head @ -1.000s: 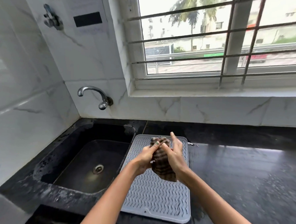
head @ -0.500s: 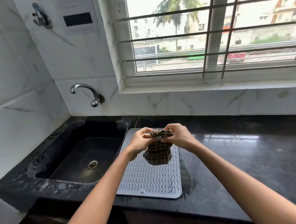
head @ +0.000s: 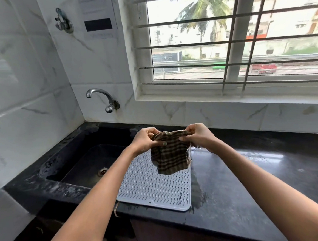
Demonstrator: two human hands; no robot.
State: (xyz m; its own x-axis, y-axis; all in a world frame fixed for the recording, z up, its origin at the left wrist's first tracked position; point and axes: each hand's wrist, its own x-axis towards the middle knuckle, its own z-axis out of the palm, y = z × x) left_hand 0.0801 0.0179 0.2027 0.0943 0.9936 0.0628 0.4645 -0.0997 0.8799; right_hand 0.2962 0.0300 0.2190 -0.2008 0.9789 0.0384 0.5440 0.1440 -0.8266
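Both hands hold a striped cloth [head: 170, 154] up in the air, above the far end of a grey mat [head: 156, 190] on the black table [head: 243, 189]. Left hand [head: 146, 141] pinches the cloth's top left edge w/ thumb & curled fingers; right hand [head: 199, 134] pinches the top right edge. Cloth hangs down btw them, clear of the mat. Sink [head: 90, 159] sits left of the mat, tap [head: 102, 98] on the wall above it.

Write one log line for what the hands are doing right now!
left hand: grips cloth | right hand: pinches cloth | cloth: hangs above mat
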